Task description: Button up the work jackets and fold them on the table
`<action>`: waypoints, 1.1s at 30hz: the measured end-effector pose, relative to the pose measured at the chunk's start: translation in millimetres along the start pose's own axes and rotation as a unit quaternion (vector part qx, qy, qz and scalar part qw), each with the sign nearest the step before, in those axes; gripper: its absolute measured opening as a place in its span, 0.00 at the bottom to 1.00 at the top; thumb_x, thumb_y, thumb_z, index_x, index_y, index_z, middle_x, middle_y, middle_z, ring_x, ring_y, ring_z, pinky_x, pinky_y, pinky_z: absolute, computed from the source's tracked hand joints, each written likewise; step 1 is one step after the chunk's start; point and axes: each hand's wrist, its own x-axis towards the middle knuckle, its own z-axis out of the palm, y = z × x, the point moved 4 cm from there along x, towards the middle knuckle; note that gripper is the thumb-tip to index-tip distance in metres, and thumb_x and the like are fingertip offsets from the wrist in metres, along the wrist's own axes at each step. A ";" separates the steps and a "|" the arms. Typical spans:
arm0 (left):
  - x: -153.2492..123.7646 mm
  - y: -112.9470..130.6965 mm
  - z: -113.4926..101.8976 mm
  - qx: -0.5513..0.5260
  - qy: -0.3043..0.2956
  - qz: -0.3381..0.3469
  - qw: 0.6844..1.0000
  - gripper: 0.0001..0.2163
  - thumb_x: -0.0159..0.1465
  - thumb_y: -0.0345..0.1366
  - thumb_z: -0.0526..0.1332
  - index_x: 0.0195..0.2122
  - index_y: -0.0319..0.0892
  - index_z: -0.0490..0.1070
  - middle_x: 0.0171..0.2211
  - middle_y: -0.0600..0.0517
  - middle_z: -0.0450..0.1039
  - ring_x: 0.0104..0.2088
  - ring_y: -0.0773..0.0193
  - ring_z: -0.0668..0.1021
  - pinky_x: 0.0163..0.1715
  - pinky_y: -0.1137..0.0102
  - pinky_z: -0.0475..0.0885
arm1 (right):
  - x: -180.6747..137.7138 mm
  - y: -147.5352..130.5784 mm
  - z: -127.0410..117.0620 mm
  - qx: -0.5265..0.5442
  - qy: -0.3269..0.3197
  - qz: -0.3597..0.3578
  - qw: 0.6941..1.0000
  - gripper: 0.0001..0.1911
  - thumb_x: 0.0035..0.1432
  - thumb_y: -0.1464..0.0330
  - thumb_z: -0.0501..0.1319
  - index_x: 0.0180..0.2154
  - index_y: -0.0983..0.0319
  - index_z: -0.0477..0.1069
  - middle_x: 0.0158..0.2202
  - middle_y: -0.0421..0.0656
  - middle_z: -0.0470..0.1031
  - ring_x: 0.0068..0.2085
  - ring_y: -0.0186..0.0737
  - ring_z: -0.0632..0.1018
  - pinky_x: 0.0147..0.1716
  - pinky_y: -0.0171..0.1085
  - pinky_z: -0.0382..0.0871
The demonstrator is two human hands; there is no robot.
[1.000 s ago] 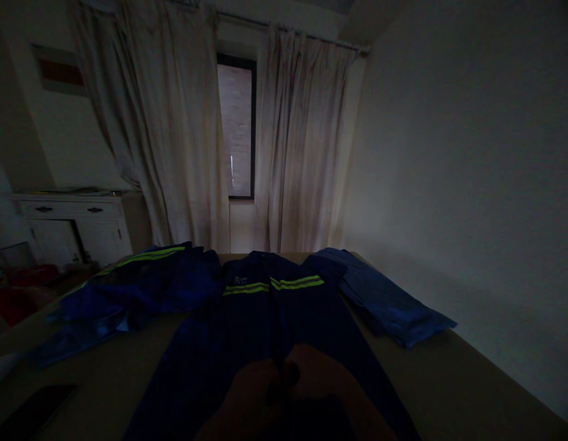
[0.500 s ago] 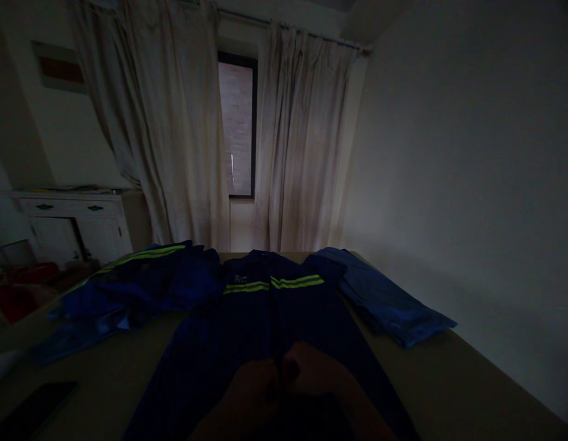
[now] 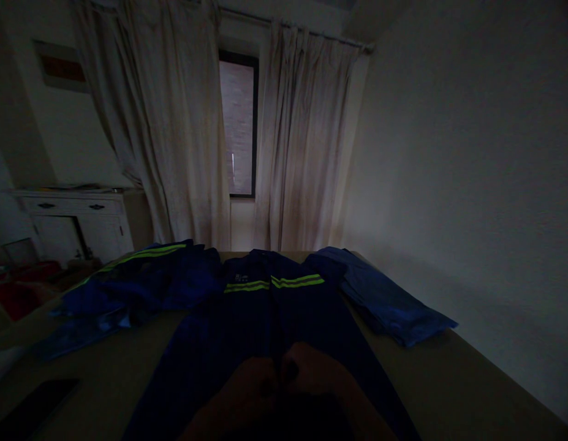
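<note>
A dark blue work jacket (image 3: pixel 306 312) with yellow-green stripes across its chest lies spread out before me, collar at the far end. Over its front opening, my left hand (image 3: pixel 253 383) and my right hand (image 3: pixel 309 370) are close together, almost touching. Both have their fingers curled closed at the middle of the jacket. The room is dark, and what the fingertips pinch is hard to see; the jacket's front edges run up to them. Below the hands the cloth is lost in shadow.
Left of the jacket lies a heap of blue clothes (image 3: pixel 146 288) with striped bands. Folded blue trousers (image 3: pixel 385 294) lie on the right, near the wall. A dark flat phone-like object (image 3: pixel 38 404) rests at the table's (image 3: pixel 453 386) lower left. A white cabinet (image 3: pixel 81 217) stands behind.
My hands stay nearly in place over the jacket's front, still closed. The view has shifted very slightly; the clothes have not visibly moved.
</note>
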 end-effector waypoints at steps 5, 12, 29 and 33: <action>-3.6 1.9 -4.6 -0.031 0.030 -0.025 0.999 0.12 0.65 0.46 0.62 0.32 0.43 0.77 0.34 0.52 0.78 0.33 0.65 0.74 0.32 0.73 0.64 | 1.3 2.6 0.5 -0.010 0.001 0.002 1.000 0.13 0.47 0.69 0.68 0.37 0.63 0.83 0.32 0.39 0.82 0.31 0.36 0.77 0.27 0.29 0.63; 4.8 -5.7 -0.1 -0.085 0.031 -0.035 0.995 0.06 0.60 0.38 0.63 0.32 0.41 0.77 0.34 0.54 0.80 0.33 0.65 0.77 0.31 0.74 0.65 | -0.2 -3.5 -1.2 -0.039 0.011 0.003 0.999 0.09 0.47 0.72 0.68 0.34 0.62 0.82 0.30 0.38 0.81 0.30 0.35 0.76 0.26 0.29 0.61; -3.1 -2.4 -1.9 0.030 0.050 -0.131 0.990 0.07 0.59 0.41 0.65 0.36 0.45 0.75 0.37 0.54 0.81 0.38 0.59 0.80 0.43 0.65 0.65 | 4.3 7.0 2.2 -0.028 0.007 -0.037 0.999 0.08 0.49 0.67 0.69 0.33 0.63 0.80 0.30 0.37 0.79 0.30 0.35 0.77 0.26 0.28 0.61; -1.9 0.5 0.9 -0.042 0.107 -0.060 0.992 0.09 0.59 0.40 0.66 0.38 0.45 0.72 0.38 0.54 0.78 0.36 0.64 0.76 0.35 0.72 0.65 | 4.1 7.9 0.6 -0.021 0.011 -0.041 0.999 0.07 0.49 0.69 0.68 0.33 0.64 0.80 0.29 0.36 0.79 0.30 0.35 0.77 0.26 0.28 0.60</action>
